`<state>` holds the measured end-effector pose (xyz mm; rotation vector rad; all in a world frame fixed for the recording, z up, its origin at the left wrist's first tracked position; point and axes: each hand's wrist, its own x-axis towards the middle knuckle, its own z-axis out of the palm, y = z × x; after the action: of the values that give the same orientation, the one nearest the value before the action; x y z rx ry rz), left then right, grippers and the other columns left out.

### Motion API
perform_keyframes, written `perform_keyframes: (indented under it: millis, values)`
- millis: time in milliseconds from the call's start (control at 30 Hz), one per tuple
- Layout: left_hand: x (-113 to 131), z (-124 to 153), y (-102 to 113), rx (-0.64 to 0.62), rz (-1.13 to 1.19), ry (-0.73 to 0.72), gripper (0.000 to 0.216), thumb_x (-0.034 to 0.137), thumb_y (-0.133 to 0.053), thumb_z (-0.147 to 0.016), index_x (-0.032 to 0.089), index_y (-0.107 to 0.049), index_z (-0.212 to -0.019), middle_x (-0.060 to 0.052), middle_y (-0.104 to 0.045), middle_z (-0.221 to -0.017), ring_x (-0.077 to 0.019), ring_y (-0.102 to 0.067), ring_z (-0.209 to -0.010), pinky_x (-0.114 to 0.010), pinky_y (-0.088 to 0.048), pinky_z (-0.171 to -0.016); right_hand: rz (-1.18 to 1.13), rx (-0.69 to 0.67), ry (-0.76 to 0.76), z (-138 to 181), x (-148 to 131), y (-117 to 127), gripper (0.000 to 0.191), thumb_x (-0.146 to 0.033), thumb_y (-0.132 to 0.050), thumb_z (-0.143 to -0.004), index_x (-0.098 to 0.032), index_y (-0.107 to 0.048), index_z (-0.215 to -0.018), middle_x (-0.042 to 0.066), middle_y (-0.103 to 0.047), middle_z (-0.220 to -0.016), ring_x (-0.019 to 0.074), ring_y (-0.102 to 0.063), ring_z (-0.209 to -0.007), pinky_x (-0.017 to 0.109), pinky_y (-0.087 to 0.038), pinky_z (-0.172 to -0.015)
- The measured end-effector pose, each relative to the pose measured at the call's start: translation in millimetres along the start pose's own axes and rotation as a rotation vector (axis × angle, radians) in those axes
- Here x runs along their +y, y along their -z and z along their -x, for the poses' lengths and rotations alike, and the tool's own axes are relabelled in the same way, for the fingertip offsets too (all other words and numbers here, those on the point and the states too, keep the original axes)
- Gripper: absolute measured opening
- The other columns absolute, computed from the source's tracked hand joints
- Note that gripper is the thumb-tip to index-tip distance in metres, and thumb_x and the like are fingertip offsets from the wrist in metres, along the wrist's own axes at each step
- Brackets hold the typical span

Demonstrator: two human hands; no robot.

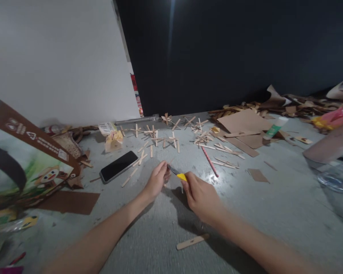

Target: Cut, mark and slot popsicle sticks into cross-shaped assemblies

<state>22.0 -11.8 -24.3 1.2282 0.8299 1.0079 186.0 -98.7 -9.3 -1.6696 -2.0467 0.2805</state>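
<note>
My right hand (201, 196) is closed round a yellow utility knife (181, 176), whose blade points left toward my left hand (157, 179). The left hand's fingers are pinched together right at the blade's tip, on something too small to make out. Both hands hover low over the grey floor (274, 198). A single wooden stick (192, 241) lies under my right forearm. Several more sticks and stick crosses (157, 135) are scattered beyond the hands.
A black phone (119, 166) lies left of my hands, a pink pencil (210, 161) to the right. Brown cardboard sheets (244, 123) and a glue tube (275, 128) sit far right, with a clear container (334, 179). A printed carton (23, 163) stands at the left.
</note>
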Motion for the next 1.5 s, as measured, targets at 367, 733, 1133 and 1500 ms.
perform_keyframes:
  millis: [367,733,1133,1500]
  values:
    - [11,6,2,-0.067,0.104,0.052,0.042,0.055,-0.078,-0.078,0.020,-0.054,-0.081,0.004,-0.045,-0.066,-0.0112,-0.038,-0.059,-0.027,-0.032,-0.060,-0.103,-0.021,0.144,-13,33,4,0.029,-0.035,-0.034,-0.109,-0.020,-0.057,-0.102,0.004,-0.069,-0.082,0.0221,-0.065,-0.072,0.029,-0.036,-0.064]
    - [10,5,3,-0.210,0.138,0.117,0.050,0.063,-0.079,-0.079,0.018,-0.058,-0.076,0.006,-0.038,-0.061,-0.0101,-0.033,-0.057,-0.027,-0.026,-0.058,-0.088,0.078,0.277,-31,60,7,0.027,-0.018,-0.038,-0.107,-0.018,-0.063,-0.116,0.011,-0.067,-0.103,0.0261,-0.060,-0.097,0.037,-0.049,-0.086]
    - [12,12,2,-0.335,-0.103,0.082,0.053,0.070,-0.064,-0.090,0.021,-0.051,-0.073,0.005,-0.041,-0.063,-0.0112,-0.037,-0.056,-0.026,-0.029,-0.055,-0.166,0.047,0.263,-33,61,6,0.029,-0.016,-0.035,-0.106,-0.018,-0.064,-0.109,0.010,-0.065,-0.100,0.0256,-0.058,-0.096,0.038,-0.048,-0.086]
    - [10,18,-3,-0.337,-0.246,0.034,0.034,0.045,-0.057,-0.098,0.022,-0.051,-0.074,0.003,-0.043,-0.067,-0.0145,-0.041,-0.063,-0.029,-0.035,-0.066,-0.140,0.010,0.326,-31,56,9,0.029,-0.012,-0.033,-0.103,-0.018,-0.061,-0.108,0.011,-0.064,-0.098,0.0272,-0.057,-0.093,0.037,-0.046,-0.082]
